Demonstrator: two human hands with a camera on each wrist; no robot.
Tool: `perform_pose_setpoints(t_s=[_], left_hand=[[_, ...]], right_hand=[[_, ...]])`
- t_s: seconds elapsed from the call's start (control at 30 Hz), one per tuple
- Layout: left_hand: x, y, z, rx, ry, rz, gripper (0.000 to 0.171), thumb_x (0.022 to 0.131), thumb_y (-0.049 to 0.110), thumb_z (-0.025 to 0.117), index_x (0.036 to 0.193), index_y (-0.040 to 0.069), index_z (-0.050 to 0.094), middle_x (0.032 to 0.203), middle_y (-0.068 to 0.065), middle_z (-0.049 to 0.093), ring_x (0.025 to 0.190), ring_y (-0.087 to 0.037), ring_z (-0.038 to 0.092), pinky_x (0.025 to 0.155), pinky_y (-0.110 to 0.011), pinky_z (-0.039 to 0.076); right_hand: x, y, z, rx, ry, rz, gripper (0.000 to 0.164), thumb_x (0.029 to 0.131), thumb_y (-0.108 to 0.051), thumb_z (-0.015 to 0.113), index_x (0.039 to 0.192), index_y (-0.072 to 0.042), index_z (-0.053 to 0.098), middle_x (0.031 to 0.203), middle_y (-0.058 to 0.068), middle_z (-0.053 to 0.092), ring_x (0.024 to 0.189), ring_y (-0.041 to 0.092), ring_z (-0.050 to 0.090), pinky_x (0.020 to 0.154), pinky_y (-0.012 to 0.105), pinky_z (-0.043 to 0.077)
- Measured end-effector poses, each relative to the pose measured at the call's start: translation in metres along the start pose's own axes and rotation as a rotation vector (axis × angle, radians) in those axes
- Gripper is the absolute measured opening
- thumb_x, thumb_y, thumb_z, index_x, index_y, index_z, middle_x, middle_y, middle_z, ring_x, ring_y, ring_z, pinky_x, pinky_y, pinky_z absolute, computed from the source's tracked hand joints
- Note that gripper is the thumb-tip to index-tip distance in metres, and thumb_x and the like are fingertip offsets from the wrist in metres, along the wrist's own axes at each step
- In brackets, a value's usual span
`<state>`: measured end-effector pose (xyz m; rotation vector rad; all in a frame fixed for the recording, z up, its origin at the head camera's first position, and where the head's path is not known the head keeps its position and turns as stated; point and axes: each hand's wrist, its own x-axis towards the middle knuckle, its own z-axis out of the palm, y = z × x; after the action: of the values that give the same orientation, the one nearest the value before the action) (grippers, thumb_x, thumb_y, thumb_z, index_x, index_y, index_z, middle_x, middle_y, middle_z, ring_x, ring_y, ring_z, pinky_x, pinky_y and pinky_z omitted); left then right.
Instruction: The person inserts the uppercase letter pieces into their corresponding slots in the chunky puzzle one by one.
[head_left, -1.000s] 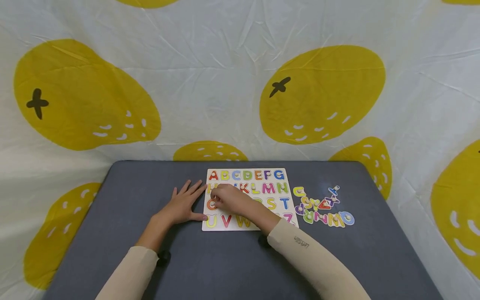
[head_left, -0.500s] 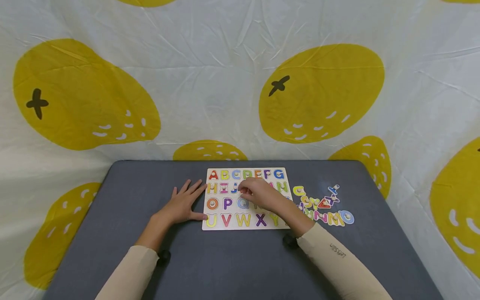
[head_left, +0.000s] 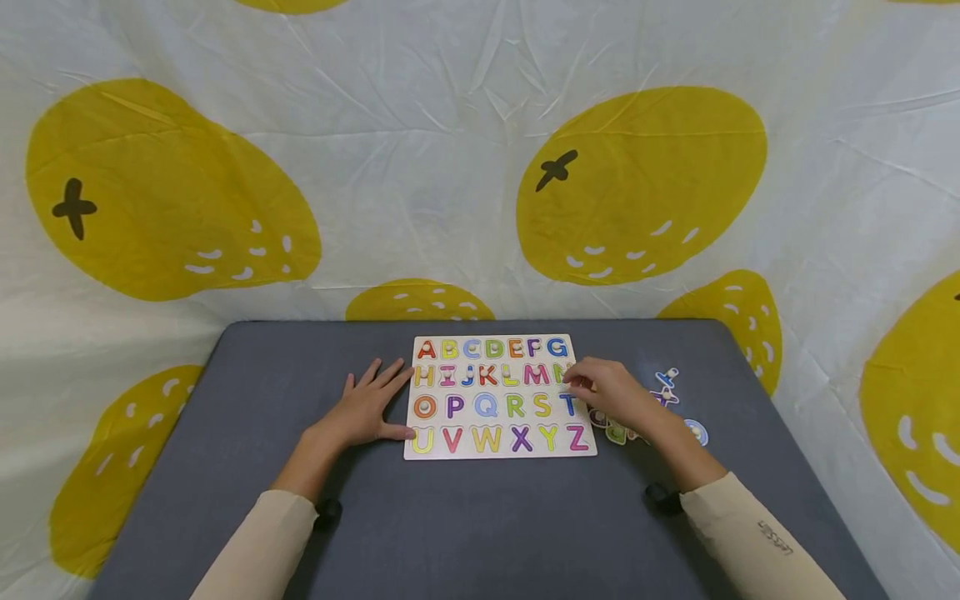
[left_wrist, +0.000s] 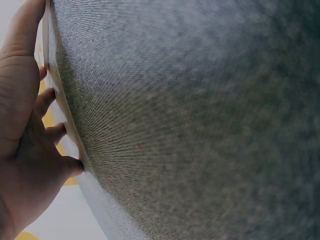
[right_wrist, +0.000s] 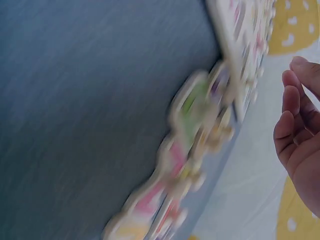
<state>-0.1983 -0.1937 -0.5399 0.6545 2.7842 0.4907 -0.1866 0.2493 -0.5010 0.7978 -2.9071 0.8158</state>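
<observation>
A pale alphabet board (head_left: 468, 422) lies on the dark grey table, with letters A to Z in rows. Knobbed letters sit in its upper rows, and an orange O (head_left: 425, 407) with a knob starts the third row. My left hand (head_left: 366, 408) spreads its fingers along the board's left edge, thumb by the lower left corner. Over the right edge, near N and T, hovers my right hand (head_left: 611, 390). The right wrist view shows its thumb and forefinger tips close together, other fingers loosely bent, nothing visible between them.
Loose knobbed letter pieces lie right of the board, including a green R (head_left: 617, 432), a blue round piece (head_left: 696, 432) and a blue piece (head_left: 666, 377) farther back. My right hand covers part of this pile. A white curtain with yellow fruit print (head_left: 420, 183) hangs behind the table.
My right hand has moved right, from over the board's left side across to its right edge by the loose letters. The H, I, O and P places now show. The left hand has stayed put.
</observation>
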Motion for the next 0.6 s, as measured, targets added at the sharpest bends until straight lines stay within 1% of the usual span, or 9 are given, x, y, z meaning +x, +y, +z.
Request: perform_pose_setpoints(t_s=[0.13,0.27,0.43,0.6], left_hand=[[0.0,0.0,0.0,-0.007,0.001,0.0,0.116,0.075,0.07,0.08,0.166,0.02,0.027,0.172,-0.011,0.022,0.158,-0.048,0.011,0.113,-0.083,0.011],[0.0,0.0,0.0,-0.008,0.004,-0.002,0.116,0.075,0.07,0.08,0.166,0.02,0.027,0.172,-0.011,0.022,0.158,-0.048,0.01,0.113,-0.083,0.01],[0.0,-0.001,0.001,-0.005,0.008,0.003,0.115,0.076,0.07,0.08,0.166,0.02,0.027,0.172,-0.011,0.022,0.158,-0.048,0.01,0.113,-0.083,0.01],[0.0,0.0,0.001,-0.013,0.009,0.008,0.115,0.076,0.071,0.079,0.166,0.02,0.027,0.172,-0.012,0.022,0.158,-0.049,0.011,0.113,-0.083,0.01]], right_hand=[[-0.016,0.014,-0.008,-0.016,-0.009,0.017,0.012,0.091,-0.004,0.077,0.103,-0.006,0.077,0.09,-0.002,0.069,0.078,0.009,0.06,0.069,0.028,0.055],[-0.027,0.023,-0.011,-0.019,-0.083,0.016,0.014,0.091,-0.002,0.076,0.104,-0.007,0.078,0.096,0.0,0.071,0.082,0.011,0.062,0.072,0.028,0.055],[-0.035,0.025,-0.012,0.005,-0.177,0.015,0.014,0.091,-0.004,0.077,0.103,-0.011,0.078,0.1,0.001,0.071,0.085,0.01,0.059,0.074,0.027,0.052],[-0.038,0.028,-0.012,-0.014,-0.21,0.016,0.013,0.09,-0.005,0.078,0.1,-0.014,0.078,0.098,-0.001,0.068,0.084,0.012,0.057,0.073,0.026,0.05]])
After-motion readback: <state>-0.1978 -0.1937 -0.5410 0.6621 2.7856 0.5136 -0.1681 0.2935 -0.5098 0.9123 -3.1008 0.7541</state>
